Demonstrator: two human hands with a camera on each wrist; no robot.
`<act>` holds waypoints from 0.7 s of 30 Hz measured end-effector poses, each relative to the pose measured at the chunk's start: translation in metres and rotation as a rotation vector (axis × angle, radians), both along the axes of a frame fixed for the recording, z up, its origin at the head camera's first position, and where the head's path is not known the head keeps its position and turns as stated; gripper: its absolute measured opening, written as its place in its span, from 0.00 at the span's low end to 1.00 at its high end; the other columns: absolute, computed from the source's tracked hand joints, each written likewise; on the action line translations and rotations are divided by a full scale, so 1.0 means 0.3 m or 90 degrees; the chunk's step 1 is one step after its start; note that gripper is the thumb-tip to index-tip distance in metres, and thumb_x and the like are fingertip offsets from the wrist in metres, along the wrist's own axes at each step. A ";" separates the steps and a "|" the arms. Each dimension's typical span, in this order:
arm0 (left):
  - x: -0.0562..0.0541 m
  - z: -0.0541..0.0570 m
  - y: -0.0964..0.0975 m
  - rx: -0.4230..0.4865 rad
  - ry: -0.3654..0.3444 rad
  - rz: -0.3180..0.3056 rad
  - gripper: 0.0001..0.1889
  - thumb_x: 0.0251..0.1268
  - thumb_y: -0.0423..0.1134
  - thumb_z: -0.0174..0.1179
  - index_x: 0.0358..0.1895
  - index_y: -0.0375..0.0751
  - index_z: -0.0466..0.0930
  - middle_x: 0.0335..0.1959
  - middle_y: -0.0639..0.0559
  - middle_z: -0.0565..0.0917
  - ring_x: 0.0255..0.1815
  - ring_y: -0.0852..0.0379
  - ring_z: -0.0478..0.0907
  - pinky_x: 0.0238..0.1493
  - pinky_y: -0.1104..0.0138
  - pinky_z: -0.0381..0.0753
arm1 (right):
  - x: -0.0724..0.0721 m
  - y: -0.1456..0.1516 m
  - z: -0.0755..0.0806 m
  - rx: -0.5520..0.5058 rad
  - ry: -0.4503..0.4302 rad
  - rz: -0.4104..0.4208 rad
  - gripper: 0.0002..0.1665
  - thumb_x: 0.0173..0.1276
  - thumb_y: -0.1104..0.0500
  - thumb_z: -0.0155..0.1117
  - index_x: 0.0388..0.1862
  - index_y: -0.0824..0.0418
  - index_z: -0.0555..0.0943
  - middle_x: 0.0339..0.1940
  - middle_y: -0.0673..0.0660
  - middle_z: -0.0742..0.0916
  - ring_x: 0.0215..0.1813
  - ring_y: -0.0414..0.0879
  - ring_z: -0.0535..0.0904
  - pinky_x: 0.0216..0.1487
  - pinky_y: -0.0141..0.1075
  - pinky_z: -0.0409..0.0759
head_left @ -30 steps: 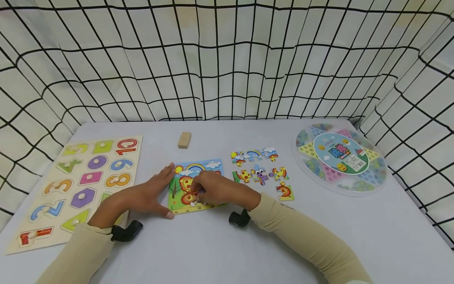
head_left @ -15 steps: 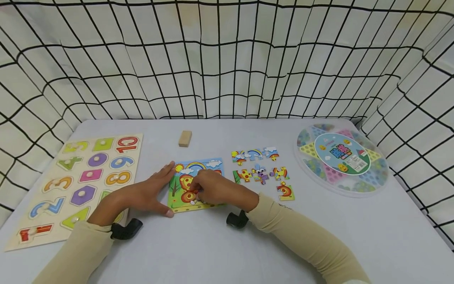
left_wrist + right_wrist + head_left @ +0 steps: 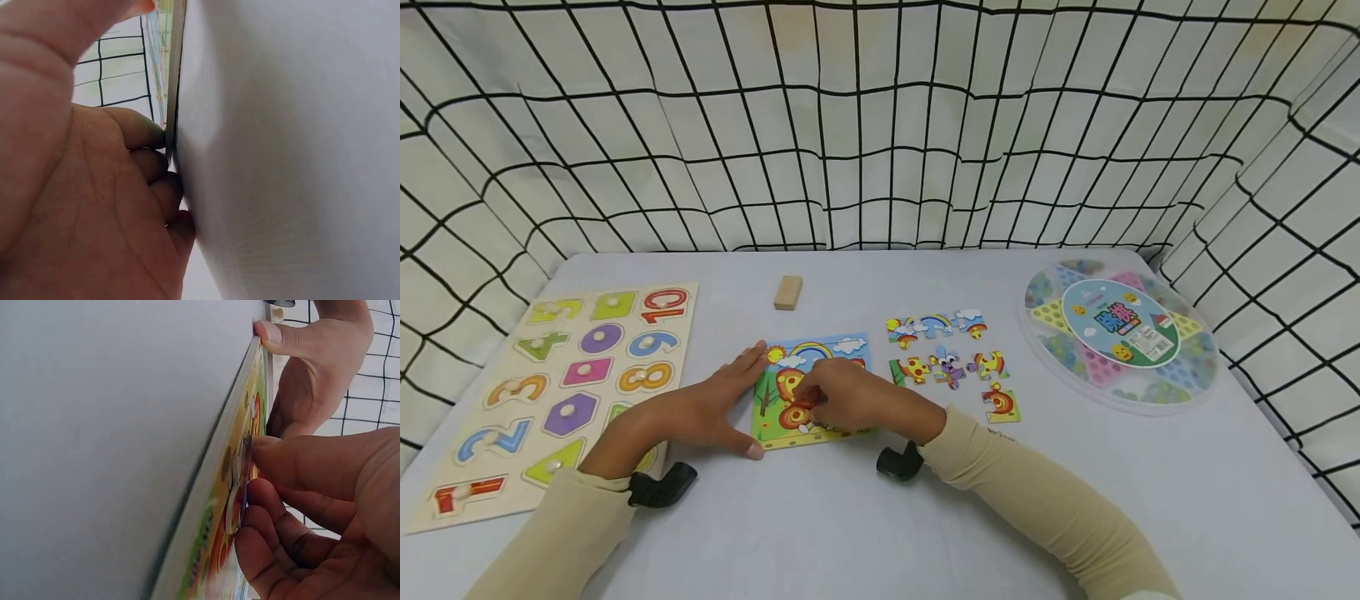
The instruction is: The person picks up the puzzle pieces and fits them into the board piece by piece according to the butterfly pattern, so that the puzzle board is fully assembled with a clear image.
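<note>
My left hand rests along the left edge of a small picture puzzle board, thumb at the near corner and fingers extended toward the far corner. Over the board's middle, my right hand has its thumb and fingers curled, pinching a puzzle piece down at the surface. That piece is mostly hidden by the fingers in the head view. The right wrist view shows the thumb and fingertips right at the board face. Several loose jigsaw pieces lie in rows to the board's right, with one piece nearest me.
A wooden number-and-shape peg board lies at the left, partly under my left forearm. A small wooden block sits behind the puzzle. At the far right is a round clear case with colored contents. Black netting over white cloth surrounds the table.
The right hand's fingertips have shifted very slightly left over the board. The left hand stays at the board's edge, and the loose pieces have not moved.
</note>
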State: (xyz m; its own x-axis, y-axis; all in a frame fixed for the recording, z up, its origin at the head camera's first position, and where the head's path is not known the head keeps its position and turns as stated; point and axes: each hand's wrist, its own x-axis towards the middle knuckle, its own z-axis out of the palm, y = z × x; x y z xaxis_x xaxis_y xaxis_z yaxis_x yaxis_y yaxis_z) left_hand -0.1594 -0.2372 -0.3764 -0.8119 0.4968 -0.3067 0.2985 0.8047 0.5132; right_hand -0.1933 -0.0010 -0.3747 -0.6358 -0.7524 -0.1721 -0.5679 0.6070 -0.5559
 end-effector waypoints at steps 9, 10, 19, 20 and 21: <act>0.001 -0.002 0.001 0.000 -0.007 0.007 0.66 0.44 0.63 0.73 0.78 0.34 0.40 0.79 0.41 0.34 0.76 0.34 0.33 0.70 0.38 0.43 | -0.004 0.030 0.032 -0.129 -0.015 -0.073 0.18 0.68 0.64 0.64 0.57 0.61 0.82 0.35 0.46 0.82 0.35 0.39 0.75 0.35 0.26 0.75; 0.001 -0.002 0.000 -0.002 -0.005 0.007 0.66 0.44 0.63 0.73 0.78 0.34 0.40 0.79 0.42 0.34 0.77 0.35 0.33 0.70 0.38 0.43 | -0.005 0.038 0.039 -0.142 -0.017 -0.074 0.18 0.68 0.63 0.64 0.57 0.61 0.82 0.35 0.47 0.82 0.35 0.39 0.75 0.35 0.26 0.76; 0.002 0.003 0.002 -0.011 -0.003 0.008 0.66 0.44 0.63 0.73 0.78 0.35 0.40 0.79 0.42 0.34 0.77 0.35 0.34 0.70 0.39 0.44 | -0.021 0.146 0.056 -0.163 -0.012 -0.088 0.17 0.68 0.64 0.64 0.56 0.63 0.82 0.38 0.48 0.83 0.39 0.42 0.75 0.37 0.30 0.76; 0.002 0.003 0.003 -0.012 -0.002 0.007 0.66 0.44 0.63 0.73 0.78 0.35 0.40 0.79 0.41 0.34 0.77 0.35 0.34 0.70 0.39 0.44 | -0.021 0.159 0.059 -0.164 -0.010 -0.095 0.17 0.68 0.64 0.64 0.56 0.63 0.82 0.38 0.48 0.83 0.39 0.42 0.75 0.37 0.31 0.76; 0.002 0.004 0.003 -0.013 -0.001 0.008 0.66 0.44 0.63 0.73 0.78 0.35 0.40 0.79 0.41 0.34 0.77 0.35 0.34 0.70 0.39 0.44 | -0.022 0.172 0.062 -0.166 -0.006 -0.100 0.18 0.68 0.64 0.65 0.56 0.63 0.82 0.39 0.49 0.83 0.39 0.43 0.75 0.36 0.31 0.76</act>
